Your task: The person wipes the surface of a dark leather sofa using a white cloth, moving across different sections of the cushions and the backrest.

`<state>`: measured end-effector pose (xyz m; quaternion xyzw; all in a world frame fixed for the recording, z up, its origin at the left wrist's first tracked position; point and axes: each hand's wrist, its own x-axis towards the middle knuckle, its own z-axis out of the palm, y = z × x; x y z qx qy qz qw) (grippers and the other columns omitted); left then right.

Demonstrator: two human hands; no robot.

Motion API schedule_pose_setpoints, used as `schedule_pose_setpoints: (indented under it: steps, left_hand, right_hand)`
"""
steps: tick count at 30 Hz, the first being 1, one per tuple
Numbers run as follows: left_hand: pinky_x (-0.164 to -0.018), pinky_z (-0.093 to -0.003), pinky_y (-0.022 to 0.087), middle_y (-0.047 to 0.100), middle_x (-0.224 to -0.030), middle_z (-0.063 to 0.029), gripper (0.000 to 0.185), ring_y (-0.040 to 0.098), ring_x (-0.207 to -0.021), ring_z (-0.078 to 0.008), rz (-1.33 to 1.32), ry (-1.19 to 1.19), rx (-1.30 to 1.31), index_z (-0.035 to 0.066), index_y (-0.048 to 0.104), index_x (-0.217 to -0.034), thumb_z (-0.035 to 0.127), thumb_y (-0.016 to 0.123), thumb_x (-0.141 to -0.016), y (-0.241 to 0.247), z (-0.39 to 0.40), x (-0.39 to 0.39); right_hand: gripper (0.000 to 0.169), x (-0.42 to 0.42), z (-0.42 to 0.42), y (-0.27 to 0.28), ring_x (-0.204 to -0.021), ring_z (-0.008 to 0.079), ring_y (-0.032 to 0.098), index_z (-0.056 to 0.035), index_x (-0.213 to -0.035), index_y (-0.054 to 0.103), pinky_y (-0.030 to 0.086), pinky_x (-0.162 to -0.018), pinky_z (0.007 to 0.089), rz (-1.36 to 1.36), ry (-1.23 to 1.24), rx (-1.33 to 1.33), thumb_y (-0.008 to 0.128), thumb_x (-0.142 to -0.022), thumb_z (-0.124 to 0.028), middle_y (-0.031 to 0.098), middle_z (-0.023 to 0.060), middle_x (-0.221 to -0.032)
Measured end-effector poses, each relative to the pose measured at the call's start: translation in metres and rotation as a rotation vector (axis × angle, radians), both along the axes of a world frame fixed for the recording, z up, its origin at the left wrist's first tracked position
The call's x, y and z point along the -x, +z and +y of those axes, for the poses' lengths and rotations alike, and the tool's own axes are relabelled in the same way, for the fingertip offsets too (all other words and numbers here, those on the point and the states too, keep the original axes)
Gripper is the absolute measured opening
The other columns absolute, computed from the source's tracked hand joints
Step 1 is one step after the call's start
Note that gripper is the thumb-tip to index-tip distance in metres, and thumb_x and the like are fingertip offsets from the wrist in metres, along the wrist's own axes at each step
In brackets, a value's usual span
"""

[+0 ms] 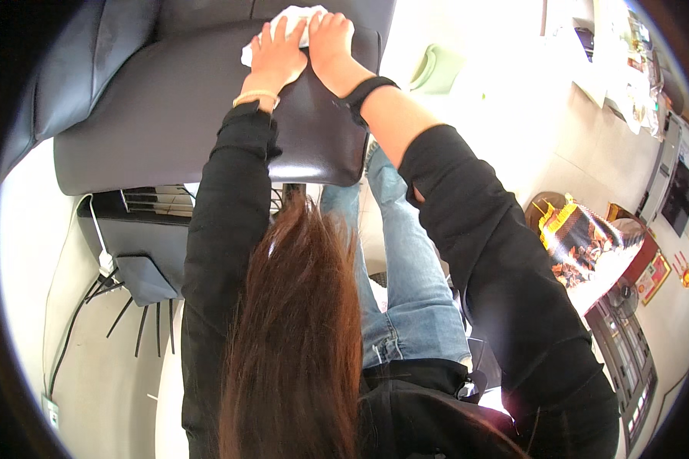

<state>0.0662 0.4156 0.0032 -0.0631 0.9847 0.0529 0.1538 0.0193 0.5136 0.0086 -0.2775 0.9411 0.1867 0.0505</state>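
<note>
A crumpled white cloth (287, 22) lies on the dark brown leather seat (166, 109) of a sofa, near its far side. My left hand (278, 55) presses the cloth onto the seat, palm down with its fingers spread. Close beside it, my right hand (332, 49) has its fingers curled over the right end of the cloth. The fingertips of the right hand and the underside of the cloth are hidden. Both arms reach out straight in rolled black sleeves.
The sofa's backrest (72, 69) rises at the left. Below the seat are a router with several antennas (144, 279), a white power plug (106, 261) and cables. A pale green stool (436, 70) stands to the right, beyond it a table with a patterned cloth (585, 246). Long hair (298, 333) hangs in view.
</note>
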Motion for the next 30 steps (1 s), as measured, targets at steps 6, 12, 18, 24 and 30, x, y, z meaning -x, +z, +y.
schedule_pose_setpoints:
  steps: [6,12,18,24,30]
  left_hand:
    - [-0.112,-0.0518,0.013,0.010,-0.155,-0.0053,0.060,0.009,-0.141,-0.0334,-0.179,0.043,-0.238,0.034,0.020,-0.146,0.036,0.041,-0.090,0.015,-0.011,0.017]
    - [-0.110,-0.0539,0.016,0.019,-0.152,-0.0080,0.054,0.018,-0.138,-0.0343,0.069,0.022,-0.064,0.031,0.024,-0.145,0.039,0.039,-0.094,-0.004,0.000,0.008]
    - [-0.108,-0.0548,0.019,0.027,-0.148,-0.0092,0.053,0.026,-0.135,-0.0347,0.105,0.101,-0.056,0.029,0.029,-0.143,0.036,0.044,-0.093,0.005,0.006,0.011]
    - [-0.108,-0.0537,0.019,0.029,-0.147,-0.0078,0.052,0.026,-0.134,-0.0326,0.060,0.182,-0.045,0.029,0.032,-0.142,0.036,0.045,-0.092,0.009,0.014,0.013]
    - [-0.106,-0.0547,0.022,0.034,-0.144,-0.0062,0.048,0.031,-0.131,-0.0314,0.149,0.248,0.015,0.028,0.038,-0.138,0.036,0.048,-0.091,-0.004,0.018,0.017]
  right_hand:
    - [0.051,0.016,0.020,-0.002,-0.103,0.0245,0.052,-0.0110,-0.133,0.043,0.042,-0.082,0.0379,-0.170,0.008,0.158,0.053,-0.086,-0.027,0.055,0.0083,-0.112]
    - [0.045,0.029,0.025,-0.018,-0.098,0.0283,0.055,-0.0109,-0.126,0.047,0.045,-0.080,0.0402,-0.265,0.070,0.299,0.053,-0.084,-0.023,0.057,0.0119,-0.106]
    - [0.047,0.044,0.024,-0.019,-0.097,0.0298,0.054,-0.0102,-0.130,0.045,0.045,-0.081,0.0401,-0.397,0.105,0.353,0.052,-0.084,-0.020,0.054,0.0140,-0.106]
    - [0.048,0.056,0.023,-0.022,-0.097,0.0295,0.054,-0.0104,-0.130,0.044,0.045,-0.079,0.0401,-0.452,0.202,0.265,0.053,-0.084,-0.022,0.053,0.0145,-0.105]
    - [0.048,0.067,0.018,-0.034,-0.095,0.0285,0.055,-0.0127,-0.129,0.044,0.048,-0.077,0.0392,-0.440,0.304,0.158,0.055,-0.084,-0.024,0.052,0.0140,-0.108]
